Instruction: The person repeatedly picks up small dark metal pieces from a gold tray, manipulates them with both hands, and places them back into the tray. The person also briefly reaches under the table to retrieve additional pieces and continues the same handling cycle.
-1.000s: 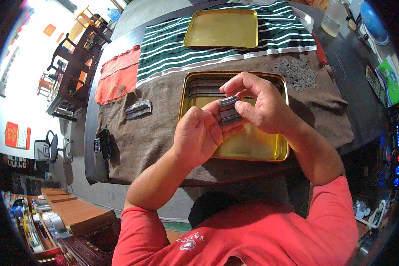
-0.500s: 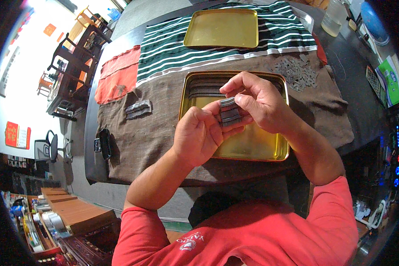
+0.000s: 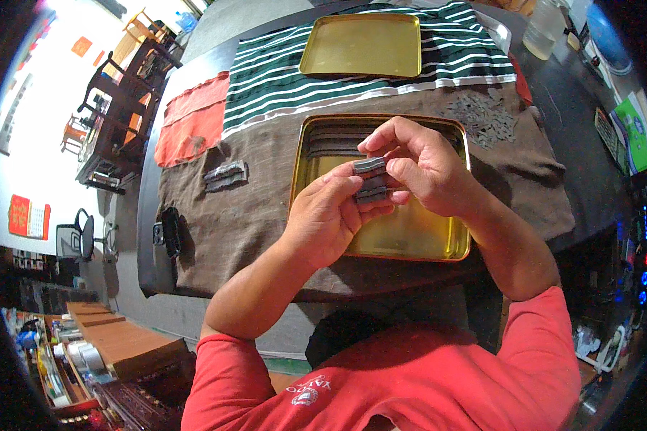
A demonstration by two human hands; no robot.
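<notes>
Grey strips (image 3: 370,179) as before, pinched between both hands (image 3: 381,187) over brass tray (image 3: 410,237).

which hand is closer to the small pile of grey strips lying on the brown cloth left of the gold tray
Left. The left hand is over the near gold metal tray's left part, toward the grey strip pile; the right hand is farther right.

A stack of dark grey strips (image 3: 370,179) is pinched between the left hand (image 3: 331,219) and the right hand (image 3: 420,164) above a gold tray (image 3: 410,241) laid on a brown cloth (image 3: 251,208), with a second gold tray (image 3: 361,46) set on a striped cloth (image 3: 266,82) beyond.
</notes>
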